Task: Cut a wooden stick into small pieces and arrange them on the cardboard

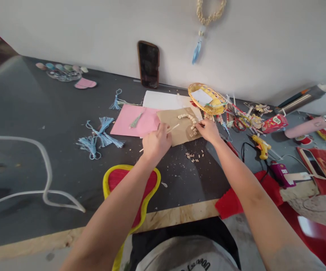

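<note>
My left hand (pixel 156 143) is closed around a thin pale stick (pixel 173 128), its tip pointing right over a sheet of brown paper (pixel 177 137). A curved row of small pale pieces (pixel 188 117) lies on that paper. At the right end of the curve, my right hand (pixel 209 131) has its fingertips pinched together; whatever they hold is too small to make out. Several loose pale bits (pixel 192 156) are scattered on the dark table below the paper. Pink paper (pixel 123 124) with a green tassel (pixel 137 119) on it lies left of the brown sheet.
Blue tassels (pixel 101 135) lie to the left. A phone (pixel 148 64) leans on the wall near a wicker basket (pixel 208 109). A yellow glue gun (pixel 261 146) and a pink bottle (pixel 306 127) are on the right. A yellow-edged red shape (pixel 118 177) is under my left forearm.
</note>
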`<state>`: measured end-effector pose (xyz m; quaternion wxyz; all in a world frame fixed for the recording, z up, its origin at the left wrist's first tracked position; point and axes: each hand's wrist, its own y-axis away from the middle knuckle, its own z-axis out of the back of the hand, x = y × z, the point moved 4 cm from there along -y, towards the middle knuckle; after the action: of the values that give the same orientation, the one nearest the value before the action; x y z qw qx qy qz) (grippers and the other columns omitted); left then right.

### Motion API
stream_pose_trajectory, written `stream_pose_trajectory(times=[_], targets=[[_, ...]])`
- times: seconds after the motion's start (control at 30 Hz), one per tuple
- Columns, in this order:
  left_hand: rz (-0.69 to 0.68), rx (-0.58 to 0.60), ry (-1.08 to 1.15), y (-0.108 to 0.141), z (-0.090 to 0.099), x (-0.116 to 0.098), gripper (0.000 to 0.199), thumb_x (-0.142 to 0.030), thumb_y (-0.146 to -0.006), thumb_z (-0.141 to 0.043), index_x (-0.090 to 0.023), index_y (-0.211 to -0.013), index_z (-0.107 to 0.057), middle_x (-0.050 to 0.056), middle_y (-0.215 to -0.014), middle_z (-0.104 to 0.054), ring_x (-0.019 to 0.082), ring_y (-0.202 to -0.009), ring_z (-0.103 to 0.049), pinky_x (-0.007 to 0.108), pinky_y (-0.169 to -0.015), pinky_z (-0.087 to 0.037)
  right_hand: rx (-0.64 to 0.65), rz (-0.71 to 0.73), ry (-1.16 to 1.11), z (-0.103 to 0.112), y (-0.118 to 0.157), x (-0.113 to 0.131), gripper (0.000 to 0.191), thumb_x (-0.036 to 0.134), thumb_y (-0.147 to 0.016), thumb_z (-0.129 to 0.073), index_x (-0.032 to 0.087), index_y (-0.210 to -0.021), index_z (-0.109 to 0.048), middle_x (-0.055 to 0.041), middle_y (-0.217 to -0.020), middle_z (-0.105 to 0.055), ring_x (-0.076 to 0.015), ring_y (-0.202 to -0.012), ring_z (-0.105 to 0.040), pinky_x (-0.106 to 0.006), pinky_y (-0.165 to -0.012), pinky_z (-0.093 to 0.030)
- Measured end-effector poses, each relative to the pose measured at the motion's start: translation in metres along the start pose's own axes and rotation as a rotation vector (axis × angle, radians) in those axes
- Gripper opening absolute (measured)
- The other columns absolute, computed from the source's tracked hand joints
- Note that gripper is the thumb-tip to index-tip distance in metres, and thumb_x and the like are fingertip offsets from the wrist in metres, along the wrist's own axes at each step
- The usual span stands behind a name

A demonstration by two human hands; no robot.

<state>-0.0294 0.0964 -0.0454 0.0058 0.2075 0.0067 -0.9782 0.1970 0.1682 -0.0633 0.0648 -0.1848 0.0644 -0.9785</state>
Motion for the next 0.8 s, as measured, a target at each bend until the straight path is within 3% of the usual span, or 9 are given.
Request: stream_pose_trajectory(times=[0.4, 0.8], targets=[[0.023, 0.036, -0.014, 0.0001, 0.0012, -0.001, 0.036, -0.032, -0.094, -0.041, -0.023, -0.124, -0.058, 0.011, -0.1, -0.073, 0.027, -0.093, -0.069, 0.038, -0.079, -0.05, 0.0, -0.04, -0.008, 0.0006, -0.0006, -0.0001, 0.022, 0.035, -0.084, -0.058, 0.02, -0.076, -0.072, -0.0053, -0.088, -0.069, -0.0206, -0.089, -0.06, -0.03, -0.079, -0.044], [-0.003, 0.012, -0.026, 0.0006, 0.0011, -0.0019, 0.034, -0.031, -0.094, -0.041, -0.023, -0.12, -0.06, 0.011, -0.103, -0.073, 0.028, -0.09, -0.07, 0.036, -0.072, -0.049, -0.041, -0.062, -0.033, -0.0041, -0.0018, -0.0007, 0.024, 0.039, -0.085, -0.058, 0.02, -0.083, -0.072, -0.007, -0.091, -0.07, -0.0223, -0.087, -0.062, -0.033, -0.079, -0.046]])
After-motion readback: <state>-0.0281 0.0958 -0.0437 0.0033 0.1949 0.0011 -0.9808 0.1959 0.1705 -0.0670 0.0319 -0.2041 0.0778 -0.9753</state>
